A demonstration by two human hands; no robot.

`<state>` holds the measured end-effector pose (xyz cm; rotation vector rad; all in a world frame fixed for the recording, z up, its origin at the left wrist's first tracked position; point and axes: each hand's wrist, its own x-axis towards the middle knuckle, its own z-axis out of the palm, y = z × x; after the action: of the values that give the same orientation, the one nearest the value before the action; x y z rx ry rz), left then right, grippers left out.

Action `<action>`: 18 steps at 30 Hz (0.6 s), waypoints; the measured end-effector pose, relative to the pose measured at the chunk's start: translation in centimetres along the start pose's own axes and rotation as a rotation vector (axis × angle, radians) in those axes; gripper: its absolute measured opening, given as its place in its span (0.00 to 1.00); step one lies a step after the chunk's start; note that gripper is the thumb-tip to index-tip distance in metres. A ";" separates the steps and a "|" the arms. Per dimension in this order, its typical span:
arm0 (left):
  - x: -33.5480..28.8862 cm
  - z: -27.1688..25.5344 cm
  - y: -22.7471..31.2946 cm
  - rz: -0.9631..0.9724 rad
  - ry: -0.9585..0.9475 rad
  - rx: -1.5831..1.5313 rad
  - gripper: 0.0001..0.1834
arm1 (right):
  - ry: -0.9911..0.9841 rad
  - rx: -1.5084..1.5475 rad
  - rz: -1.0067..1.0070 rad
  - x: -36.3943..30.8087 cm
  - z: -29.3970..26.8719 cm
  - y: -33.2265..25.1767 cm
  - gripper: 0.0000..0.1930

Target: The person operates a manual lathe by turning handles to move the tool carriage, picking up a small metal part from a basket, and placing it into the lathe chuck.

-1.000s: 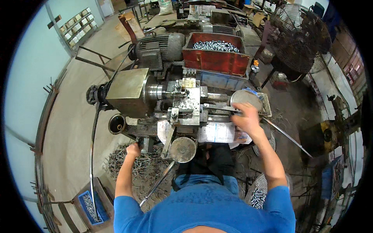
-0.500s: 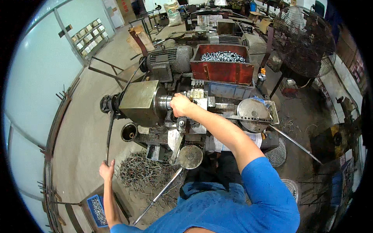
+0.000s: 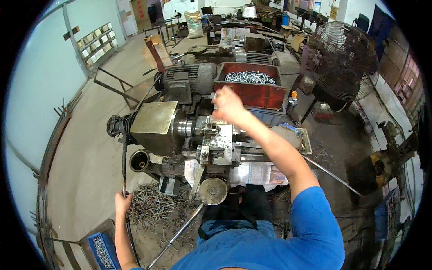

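My left hand (image 3: 122, 202) is closed round a long dark rod (image 3: 124, 168) that hangs from the left end of a lathe-like machine. My right hand (image 3: 227, 104) is raised over the machine's far side, just short of a red bin (image 3: 252, 95). Its fingers are bent together and slightly blurred; a small pale-grey bit shows at the fingertips, too unclear to name. Below and left of that hand are the shiny spindle nose (image 3: 184, 128) and the boxy headstock (image 3: 154, 118). The tool slide (image 3: 218, 143) sits to the right of the spindle.
Small shiny metal parts (image 3: 250, 78) fill the red bin. A large fan (image 3: 344, 60) stands at the right. Metal shavings (image 3: 153, 204) cover the floor by my left arm, near a blue tray of parts (image 3: 102, 252). A round-ended lever (image 3: 213, 191) juts toward me.
My right hand has left the spindle and moved up and right toward the red bin. The tool slide now shows beneath it. My left hand stays on the rod; the view has shifted slightly.
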<state>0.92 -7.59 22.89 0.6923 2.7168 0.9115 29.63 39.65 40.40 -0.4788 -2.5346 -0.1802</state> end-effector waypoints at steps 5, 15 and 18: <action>-0.3 0.0 1.2 0.034 -0.068 -0.226 0.13 | 0.193 0.115 0.164 -3.1 -2.8 1.4 0.33; 0.6 -2.7 -2.8 -0.155 -0.301 -0.537 0.17 | -0.131 0.223 0.835 -39.7 -7.2 2.2 0.23; 5.9 -3.4 -7.0 -0.126 -0.422 -0.550 0.17 | -0.150 -0.201 1.230 -55.6 -11.1 1.7 0.21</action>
<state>-7.85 -11.38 21.17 0.5154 1.9891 1.2403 79.48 22.12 19.72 -2.0280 -1.9054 0.0781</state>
